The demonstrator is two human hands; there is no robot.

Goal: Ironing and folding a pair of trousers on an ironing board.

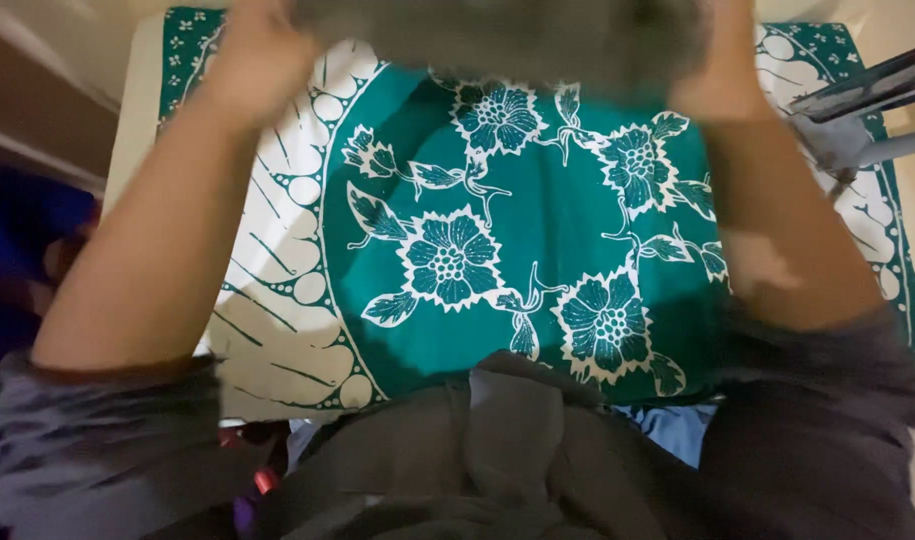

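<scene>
Two hands are raised at the top edge of the view, each closed on an end of a dark grey cloth point(498, 35) that stretches between them. The left hand point(258, 60) takes the cloth's left end, and its grip looks shut around the fabric, though motion blur hides the fingers. The right hand point(718, 75) holds the right end in the same way, equally blurred. The cloth itself is a soft smear across the top of the view, held up above the green patterned sheet point(538, 230) and not touching it.

Both forearms run down from the cloth toward the camera, bare to the elbows, where pushed-up grey sleeves point(98, 440) begin. Below the cloth, the green sheet covers a flat surface; it carries white flowers and leaves in the middle and a white band of ovals and stripes along its left side. Nearest the camera, below the sheet's lower edge, lies more dark grey fabric point(508, 440), bunched in folds. To the right of the sheet, a metal frame point(868, 95) slants in beside the right hand.
</scene>
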